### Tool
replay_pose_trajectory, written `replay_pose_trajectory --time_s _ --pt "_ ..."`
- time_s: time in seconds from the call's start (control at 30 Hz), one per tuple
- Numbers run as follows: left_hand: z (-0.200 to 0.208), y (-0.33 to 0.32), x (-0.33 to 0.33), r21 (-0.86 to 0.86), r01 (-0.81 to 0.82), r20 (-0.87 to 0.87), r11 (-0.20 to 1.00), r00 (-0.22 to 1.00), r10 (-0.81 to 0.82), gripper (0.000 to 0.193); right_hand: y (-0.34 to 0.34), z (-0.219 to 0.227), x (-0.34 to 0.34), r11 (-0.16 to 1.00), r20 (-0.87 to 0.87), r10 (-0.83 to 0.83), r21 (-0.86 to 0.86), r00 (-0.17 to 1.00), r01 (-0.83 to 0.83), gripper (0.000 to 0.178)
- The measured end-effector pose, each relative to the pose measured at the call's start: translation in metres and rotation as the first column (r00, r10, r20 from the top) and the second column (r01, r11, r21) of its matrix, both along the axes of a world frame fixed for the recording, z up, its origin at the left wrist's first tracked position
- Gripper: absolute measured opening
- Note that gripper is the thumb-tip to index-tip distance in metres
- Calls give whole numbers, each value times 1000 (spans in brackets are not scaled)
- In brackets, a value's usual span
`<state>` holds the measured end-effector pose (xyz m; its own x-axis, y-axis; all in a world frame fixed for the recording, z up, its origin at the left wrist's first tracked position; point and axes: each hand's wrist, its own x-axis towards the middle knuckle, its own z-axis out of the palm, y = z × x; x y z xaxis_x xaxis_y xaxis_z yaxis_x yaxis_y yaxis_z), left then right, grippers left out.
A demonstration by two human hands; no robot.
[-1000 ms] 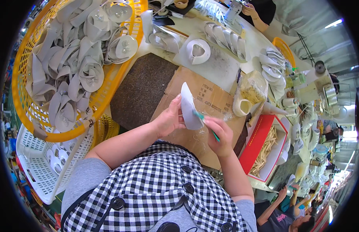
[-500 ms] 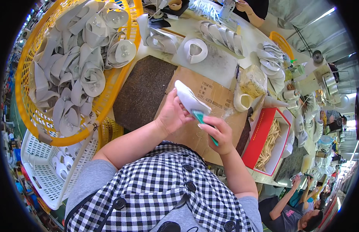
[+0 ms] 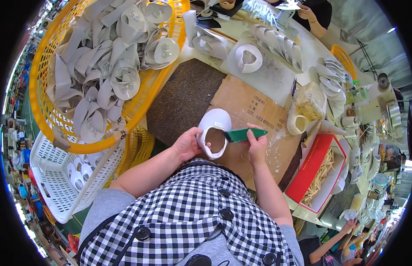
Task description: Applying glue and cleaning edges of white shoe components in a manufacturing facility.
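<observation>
My left hand (image 3: 187, 144) grips a white shoe upper (image 3: 218, 118) by its left edge, with the large opening turned up toward me. In my right hand (image 3: 258, 148) is a small green-handled brush (image 3: 246, 134), pinched near its right end and held level. The dark bristles are at the right edge of the upper's opening; I cannot tell whether they touch it. Both hands are above a brown cardboard sheet (image 3: 277, 146) at the near side of the table. Another white upper (image 3: 249, 58) rests alone beyond the cardboard.
A yellow basket (image 3: 104, 145) heaped with white uppers stands at left, above a white basket (image 3: 46, 186). A dark board (image 3: 183, 88) borders the cardboard. At right are a red box (image 3: 310, 162) of thin wooden sticks and a crusted yellowish block (image 3: 311, 101). A co-worker's hand (image 3: 307, 13) shows far off.
The upper has turned in my left hand, so its opening now faces up. My right hand has swung the brush from steeply slanted to nearly level. The whole view has shifted slightly.
</observation>
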<state>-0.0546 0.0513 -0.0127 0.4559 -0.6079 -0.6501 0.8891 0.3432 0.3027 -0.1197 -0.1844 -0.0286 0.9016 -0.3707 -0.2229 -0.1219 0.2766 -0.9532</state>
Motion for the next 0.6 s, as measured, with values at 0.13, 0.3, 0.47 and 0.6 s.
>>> replay_pose_trajectory --time_s 0.13,0.3,0.47,0.6 --pt "1 3 2 122 -22 -50 992 998 28 37 3 16 45 1000 4 -18 -3 1000 18 17" --pt "2 2 6 214 -77 83 974 995 60 33 36 51 79 893 35 248 -396 968 -214 16" --pt "-6 -4 8 227 -90 43 970 996 82 31 48 40 91 412 59 409 -902 911 -127 17" --pt "-7 -5 8 287 -73 41 955 997 63 32 34 54 90 480 72 256 -875 964 -62 12"
